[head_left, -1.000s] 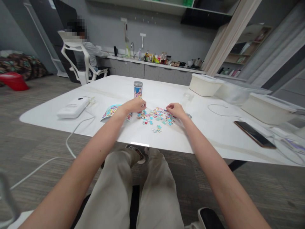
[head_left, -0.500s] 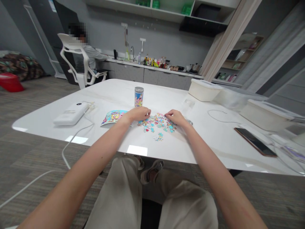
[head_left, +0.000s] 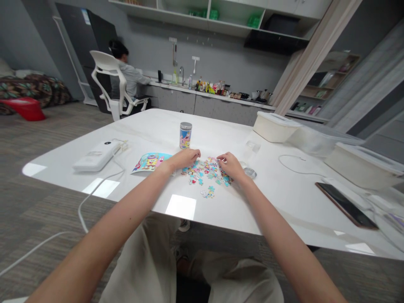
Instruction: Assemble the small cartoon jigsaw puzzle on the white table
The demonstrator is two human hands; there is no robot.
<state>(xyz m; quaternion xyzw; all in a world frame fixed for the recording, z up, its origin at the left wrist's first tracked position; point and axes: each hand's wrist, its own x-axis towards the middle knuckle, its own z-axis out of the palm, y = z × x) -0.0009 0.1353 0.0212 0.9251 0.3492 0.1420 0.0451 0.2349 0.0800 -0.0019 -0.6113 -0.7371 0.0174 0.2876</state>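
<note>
Many small jigsaw puzzle pieces in light blue, pink, yellow and red lie in a loose heap on the white table. My left hand rests over the heap's left edge, fingers curled together; what lies between them is too small to tell. At the heap's right side my right hand has thumb and fingertips pinched on a small puzzle piece. A few pieces lie apart, nearer the table edge. Left of my left hand is a cartoon picture sheet, partly behind my forearm. A cartoon-printed can with a silver lid stands behind.
A round metal lid and a clear plastic container are right of my right hand. A white power bank with a cable lies left. A phone and white boxes are at right. A person sits far left.
The whole view has shifted a little, with the table lower in it. Both hands stay at the heap, with slight finger movement. The metal lid shows more fully beside my right wrist.
</note>
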